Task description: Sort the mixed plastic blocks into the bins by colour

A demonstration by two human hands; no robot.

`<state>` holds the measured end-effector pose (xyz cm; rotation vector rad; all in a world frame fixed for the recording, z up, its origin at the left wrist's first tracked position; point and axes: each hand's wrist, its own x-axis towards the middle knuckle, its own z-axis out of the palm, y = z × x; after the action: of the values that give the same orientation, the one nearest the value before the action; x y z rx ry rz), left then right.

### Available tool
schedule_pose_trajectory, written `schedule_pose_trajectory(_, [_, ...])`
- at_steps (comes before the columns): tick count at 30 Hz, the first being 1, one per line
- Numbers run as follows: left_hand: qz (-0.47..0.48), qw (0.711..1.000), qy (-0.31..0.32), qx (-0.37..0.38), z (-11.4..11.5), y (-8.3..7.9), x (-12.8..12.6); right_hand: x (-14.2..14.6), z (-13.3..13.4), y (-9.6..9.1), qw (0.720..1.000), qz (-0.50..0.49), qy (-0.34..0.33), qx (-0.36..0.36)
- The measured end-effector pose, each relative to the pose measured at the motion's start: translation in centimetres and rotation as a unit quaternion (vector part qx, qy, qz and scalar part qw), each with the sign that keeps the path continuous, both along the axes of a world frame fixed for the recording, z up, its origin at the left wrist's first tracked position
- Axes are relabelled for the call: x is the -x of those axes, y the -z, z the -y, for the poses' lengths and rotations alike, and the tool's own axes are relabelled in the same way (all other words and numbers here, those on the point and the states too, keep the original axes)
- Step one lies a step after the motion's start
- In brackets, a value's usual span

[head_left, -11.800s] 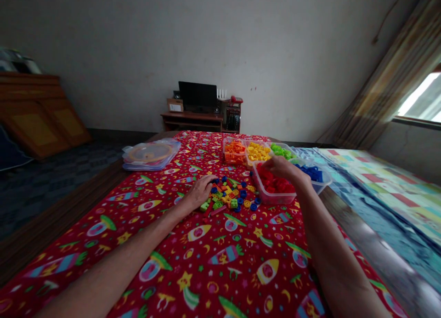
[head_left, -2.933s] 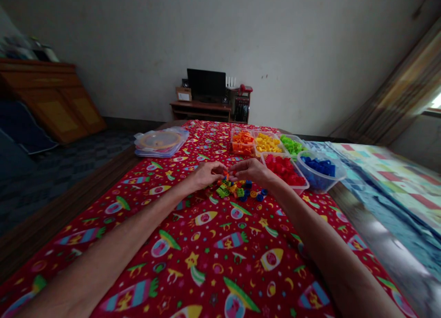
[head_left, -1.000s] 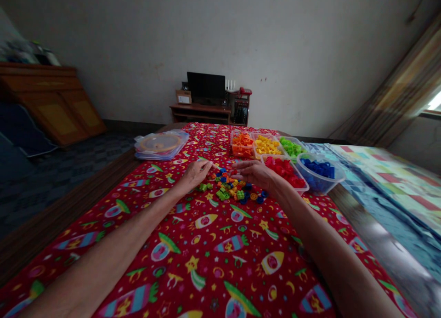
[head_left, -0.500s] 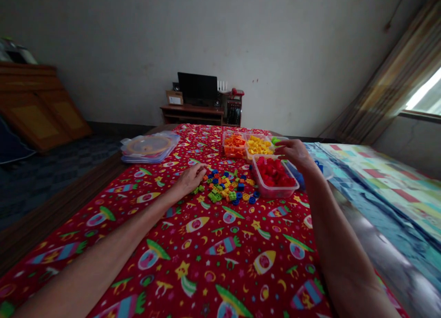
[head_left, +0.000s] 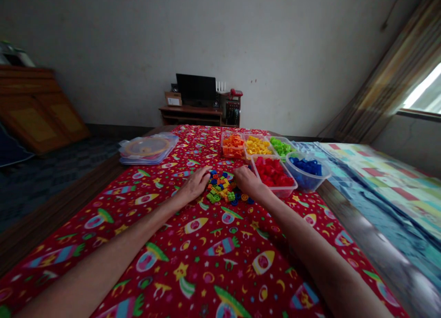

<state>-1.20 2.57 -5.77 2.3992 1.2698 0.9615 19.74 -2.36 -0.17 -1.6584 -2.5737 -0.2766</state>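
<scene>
On red rocket-print cloth (head_left: 220, 258), mid-scene, sits small pile of mixed bricks (head_left: 223, 189) – blue, yellow, green, orange pcs jumbled together. Both hands lie at pile, one each side. Left hand (head_left: 196, 184) rests palm down on cloth at pile's left edge, fingers loosely curled, tips touching the nearest bricks; can't tell if it has hold of any. Right hand (head_left: 246, 180) rests at pile's right edge, fingers bent down into the bricks, back of hand up; whether it pinches a pc is hidden.

Just right of right hand: clear tub of red bricks (head_left: 274, 173), near touching wrist side. Further right, round bowl of blue bricks (head_left: 306, 168), beside red tub. Far row behind them, left to right: orange tub (head_left: 233, 145), yellow tub (head_left: 257, 146), green tub (head_left: 280, 147), packed close together.

Far left on cloth, well apart from pile: stack of clear lids (head_left: 148, 148). Far end of room: low desk w/ dark monitor (head_left: 195, 88) against wall. Right side: patterned mat (head_left: 386, 180), curtain & window.
</scene>
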Motion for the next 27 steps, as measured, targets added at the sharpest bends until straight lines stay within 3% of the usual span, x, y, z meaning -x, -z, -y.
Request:
schedule_pose_trajectory(5, [-0.008,0.998,0.063,-0.005,1.3,0.4,-1.5,0.3,0.2,0.2,0.998,0.054,0.014,0.024])
schedule_pose_trajectory(15, [-0.02,0.996,0.083,-0.024,1.3,0.7,-1.5,-0.8,-0.9,1.6,0.999,-0.025,-0.043,0.002])
schedule_pose_trajectory(21, [-0.015,0.995,0.084,-0.045,1.4,0.9,-1.4,-3.1,-0.8,-2.4,0.981,-0.188,-0.04,-0.005])
schedule_pose_trajectory(25, [-0.019,0.995,0.08,-0.047,1.3,1.0,-1.4,-7.2,-0.6,-5.3,0.968,-0.246,0.049,-0.031])
schedule_pose_trajectory(27, [-0.023,0.996,0.077,-0.044,1.3,1.0,-1.4,-8.8,-0.5,-6.3,0.958,-0.257,0.105,-0.079])
